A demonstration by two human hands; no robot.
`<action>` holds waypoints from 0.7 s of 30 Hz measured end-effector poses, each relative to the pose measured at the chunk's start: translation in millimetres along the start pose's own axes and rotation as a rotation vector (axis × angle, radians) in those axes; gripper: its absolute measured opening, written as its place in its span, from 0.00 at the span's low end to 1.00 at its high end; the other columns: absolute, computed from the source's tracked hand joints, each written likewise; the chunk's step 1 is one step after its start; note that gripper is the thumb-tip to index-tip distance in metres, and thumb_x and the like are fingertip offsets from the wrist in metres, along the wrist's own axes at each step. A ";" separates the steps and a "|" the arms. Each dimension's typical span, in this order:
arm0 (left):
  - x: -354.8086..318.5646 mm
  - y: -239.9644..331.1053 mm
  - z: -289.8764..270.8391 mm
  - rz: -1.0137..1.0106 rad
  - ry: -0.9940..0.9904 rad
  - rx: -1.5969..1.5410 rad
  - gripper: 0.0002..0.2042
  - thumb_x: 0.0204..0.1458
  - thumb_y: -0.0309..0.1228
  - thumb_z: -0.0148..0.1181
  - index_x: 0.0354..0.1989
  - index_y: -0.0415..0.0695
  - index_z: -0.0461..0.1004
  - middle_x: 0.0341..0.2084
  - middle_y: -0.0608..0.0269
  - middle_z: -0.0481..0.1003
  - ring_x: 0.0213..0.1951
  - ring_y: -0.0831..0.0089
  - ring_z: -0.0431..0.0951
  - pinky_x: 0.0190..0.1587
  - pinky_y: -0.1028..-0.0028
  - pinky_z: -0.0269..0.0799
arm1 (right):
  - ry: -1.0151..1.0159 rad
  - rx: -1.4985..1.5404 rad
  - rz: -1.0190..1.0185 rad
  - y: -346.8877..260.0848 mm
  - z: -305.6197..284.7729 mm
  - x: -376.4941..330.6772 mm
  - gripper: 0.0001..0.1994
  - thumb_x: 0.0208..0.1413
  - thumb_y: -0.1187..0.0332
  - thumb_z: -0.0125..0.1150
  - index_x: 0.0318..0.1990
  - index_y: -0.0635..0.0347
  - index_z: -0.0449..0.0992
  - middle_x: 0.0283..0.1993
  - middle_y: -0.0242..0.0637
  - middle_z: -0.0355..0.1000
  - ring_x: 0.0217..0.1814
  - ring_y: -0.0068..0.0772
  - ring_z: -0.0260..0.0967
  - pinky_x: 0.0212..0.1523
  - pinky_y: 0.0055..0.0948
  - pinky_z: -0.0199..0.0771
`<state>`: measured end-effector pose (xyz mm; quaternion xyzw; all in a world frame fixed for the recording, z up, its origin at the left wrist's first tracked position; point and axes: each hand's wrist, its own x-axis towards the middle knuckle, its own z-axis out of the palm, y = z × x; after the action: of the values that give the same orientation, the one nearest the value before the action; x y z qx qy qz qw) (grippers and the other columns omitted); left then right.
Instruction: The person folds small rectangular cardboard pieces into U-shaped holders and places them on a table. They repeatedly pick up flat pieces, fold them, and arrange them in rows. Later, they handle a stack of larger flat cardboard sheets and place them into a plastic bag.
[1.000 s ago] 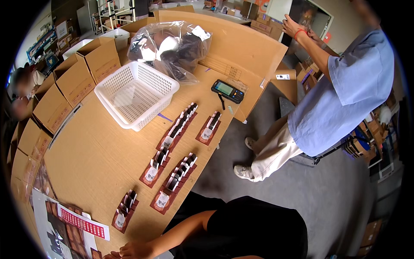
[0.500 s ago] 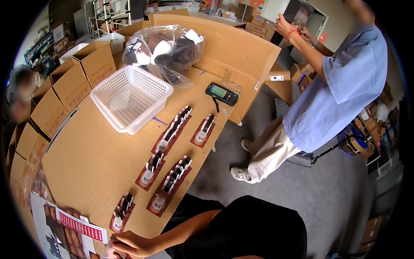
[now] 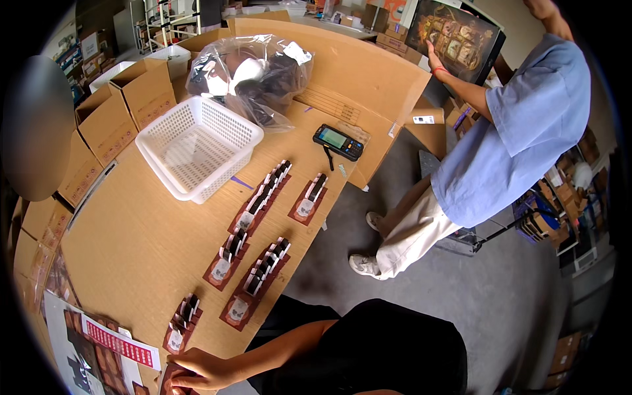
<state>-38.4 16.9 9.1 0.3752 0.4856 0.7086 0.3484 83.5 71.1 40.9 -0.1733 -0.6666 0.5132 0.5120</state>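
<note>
My right hand reaches across from the right at the lower edge, its fingers closed on a dark red card at the table's near edge. Just beyond it lies a short fanned row of dark red cards with pale patches and upright black-and-white edges. Longer rows of the same kind stand along the table's right side: a near one, a middle one and a far one. A short row sits beside the far one. My left hand is out of view.
A white plastic basket stands behind the rows, near a stuffed clear bag and a black handheld scanner. Open cardboard boxes line the left. A co-worker in blue holds a dark picture-fronted box at right.
Clear plastic showed under my right hand before; now a dark red card does. The co-worker's dark box has turned its picture side into view. A blurred person looms larger at left.
</note>
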 end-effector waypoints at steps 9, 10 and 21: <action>5.2 6.6 16.9 -0.072 -0.133 -0.086 0.11 0.50 0.31 0.46 0.34 0.33 0.67 0.33 0.54 0.69 0.39 0.68 0.69 0.38 0.75 0.68 | -0.008 0.245 0.095 10.5 1.1 0.4 0.20 0.51 0.64 0.52 0.44 0.73 0.60 0.23 0.39 0.66 0.24 0.35 0.63 0.25 0.29 0.61; 5.7 8.4 18.5 -0.078 -0.144 -0.094 0.12 0.51 0.31 0.46 0.34 0.33 0.67 0.33 0.54 0.69 0.39 0.68 0.69 0.38 0.75 0.68 | 0.056 0.202 0.073 12.8 1.6 -0.7 0.20 0.51 0.64 0.53 0.44 0.72 0.60 0.24 0.38 0.66 0.25 0.34 0.63 0.26 0.29 0.61; 8.4 14.5 21.7 -0.194 -0.102 0.281 0.20 0.56 0.39 0.35 0.40 0.33 0.66 0.36 0.52 0.70 0.41 0.68 0.69 0.47 0.73 0.60 | 0.136 0.186 0.162 11.9 -13.6 9.8 0.12 0.53 0.64 0.51 0.34 0.65 0.61 0.22 0.36 0.66 0.23 0.25 0.62 0.23 0.24 0.58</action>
<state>-25.4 29.2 29.8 0.4071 0.5954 0.5768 0.3834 87.6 90.3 34.9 -0.2126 -0.5639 0.5995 0.5267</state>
